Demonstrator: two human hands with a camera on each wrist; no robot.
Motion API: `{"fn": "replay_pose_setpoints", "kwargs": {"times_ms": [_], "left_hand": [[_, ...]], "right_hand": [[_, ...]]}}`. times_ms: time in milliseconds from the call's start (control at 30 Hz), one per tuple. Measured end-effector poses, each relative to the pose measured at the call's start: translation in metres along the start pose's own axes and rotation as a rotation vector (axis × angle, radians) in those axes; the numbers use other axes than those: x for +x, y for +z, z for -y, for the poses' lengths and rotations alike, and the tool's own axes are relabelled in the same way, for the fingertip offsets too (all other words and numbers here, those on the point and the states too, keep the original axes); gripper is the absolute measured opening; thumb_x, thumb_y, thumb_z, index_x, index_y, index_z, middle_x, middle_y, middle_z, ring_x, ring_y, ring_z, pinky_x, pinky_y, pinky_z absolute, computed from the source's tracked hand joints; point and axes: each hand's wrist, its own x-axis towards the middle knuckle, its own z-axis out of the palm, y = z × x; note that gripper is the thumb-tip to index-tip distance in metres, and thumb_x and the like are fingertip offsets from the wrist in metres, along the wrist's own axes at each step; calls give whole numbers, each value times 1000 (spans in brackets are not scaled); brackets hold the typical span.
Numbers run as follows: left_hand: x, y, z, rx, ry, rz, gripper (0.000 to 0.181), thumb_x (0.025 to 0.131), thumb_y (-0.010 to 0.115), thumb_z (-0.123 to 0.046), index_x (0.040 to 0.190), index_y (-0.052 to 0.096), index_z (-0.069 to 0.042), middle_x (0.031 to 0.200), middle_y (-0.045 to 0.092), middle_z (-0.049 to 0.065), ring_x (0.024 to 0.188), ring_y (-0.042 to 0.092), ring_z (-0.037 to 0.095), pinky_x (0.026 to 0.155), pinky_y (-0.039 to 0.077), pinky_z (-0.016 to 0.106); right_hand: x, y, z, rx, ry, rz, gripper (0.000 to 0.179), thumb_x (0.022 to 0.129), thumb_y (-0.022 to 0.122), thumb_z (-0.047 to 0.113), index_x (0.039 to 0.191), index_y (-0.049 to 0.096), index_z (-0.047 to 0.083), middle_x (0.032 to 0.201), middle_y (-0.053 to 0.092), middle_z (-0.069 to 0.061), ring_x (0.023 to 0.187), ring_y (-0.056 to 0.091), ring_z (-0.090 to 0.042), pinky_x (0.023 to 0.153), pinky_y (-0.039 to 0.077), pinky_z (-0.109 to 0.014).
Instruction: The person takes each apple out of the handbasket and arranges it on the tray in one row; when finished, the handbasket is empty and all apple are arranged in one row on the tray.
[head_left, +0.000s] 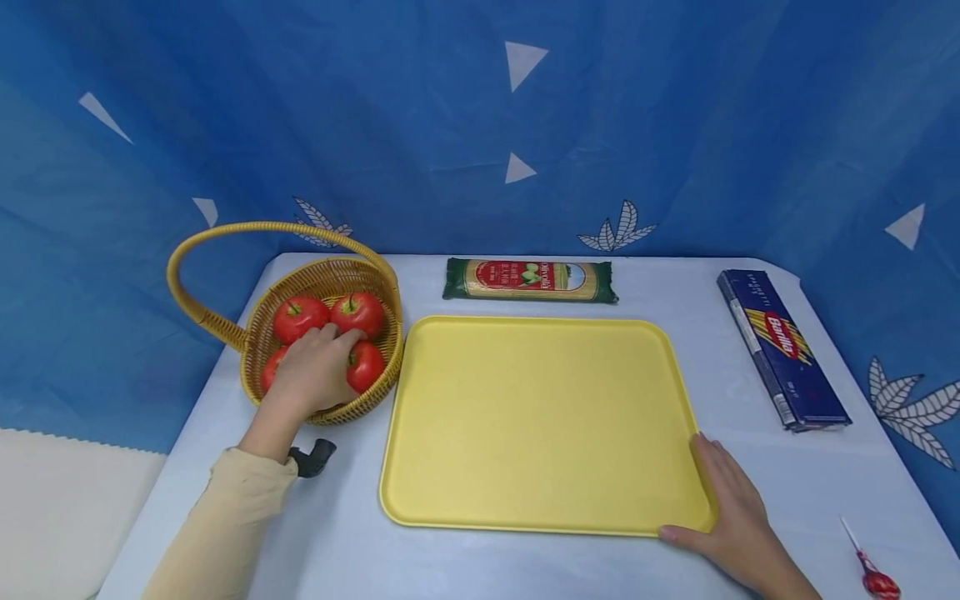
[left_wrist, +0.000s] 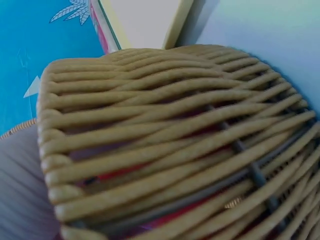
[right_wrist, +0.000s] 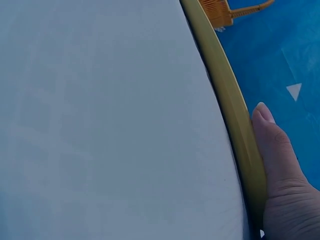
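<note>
My left hand reaches into a yellow wicker basket and grips the front-right red apple, covering part of it. Around it lie other red apples, one at the back left, one at the back right and one mostly hidden by the hand. In the left wrist view the woven basket side blocks the fingers. My right hand rests at the near right corner of a yellow tray, fingers straight along its side and thumb at the front edge. The right wrist view shows that thumb against the rim.
Behind the tray lies a green-ended pasta packet. A blue spaghetti box lies at the right, and a red lollipop is near the front right corner. Beside the left forearm lies a small black curved object. The basket's tall handle arches up leftward.
</note>
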Motion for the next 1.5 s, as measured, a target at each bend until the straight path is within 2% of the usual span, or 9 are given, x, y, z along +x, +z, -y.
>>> {"fn": "replay_pose_setpoints", "kwargs": {"times_ms": [167, 333, 633, 900, 1133, 1333, 1500], "left_hand": [[0, 1, 2, 4, 13, -6, 82, 64, 90, -25, 136, 55, -5, 131, 51, 27, 121, 47, 49, 94, 46, 69], [2, 0, 4, -40, 22, 34, 82, 65, 90, -23, 137, 54, -5, 133, 49, 27, 123, 44, 46, 87, 52, 67], [2, -2, 5, -57, 31, 41, 83, 63, 91, -24, 136, 55, -5, 134, 52, 25, 125, 44, 47, 88, 51, 67], [-13, -19, 4, -113, -5, -25, 93, 59, 91, -27, 140, 51, -7, 134, 49, 25, 124, 42, 46, 86, 52, 68], [-33, -32, -1, -235, -45, -81, 100, 61, 90, -35, 146, 43, -13, 136, 46, 21, 120, 46, 46, 83, 53, 67], [-48, -37, -11, -352, -15, -133, 97, 64, 90, -32, 146, 42, -13, 134, 42, 17, 117, 49, 43, 77, 58, 59], [-54, -38, -27, -462, 34, -146, 96, 64, 91, -26, 146, 41, -17, 135, 41, 14, 125, 45, 38, 77, 60, 54]], "right_hand": [[0, -1, 1, -1, 16, 16, 134, 66, 87, 54, 161, 1, 14, 163, 13, -25, 151, 4, -45, 121, -11, -60], [1, -1, 2, -1, 24, 18, 133, 67, 86, 56, 161, 0, 15, 164, 12, -24, 151, 3, -45, 121, -13, -59], [1, -1, 1, -8, 19, 16, 134, 67, 85, 57, 161, 0, 14, 164, 12, -24, 151, 4, -45, 121, -13, -58], [0, 0, 0, -13, 20, 13, 135, 66, 86, 57, 161, 0, 14, 164, 12, -25, 152, 4, -44, 121, -13, -58], [0, 0, 1, 0, 44, 32, 136, 66, 85, 59, 160, -2, 15, 164, 10, -24, 151, 4, -45, 120, -12, -63], [0, -1, 2, -5, 64, 49, 138, 66, 84, 61, 160, -5, 15, 165, 7, -24, 151, 2, -45, 119, -11, -65], [1, 0, 2, -3, 58, 45, 138, 66, 84, 61, 160, -5, 15, 165, 7, -24, 151, 1, -45, 119, -12, -63]]}}
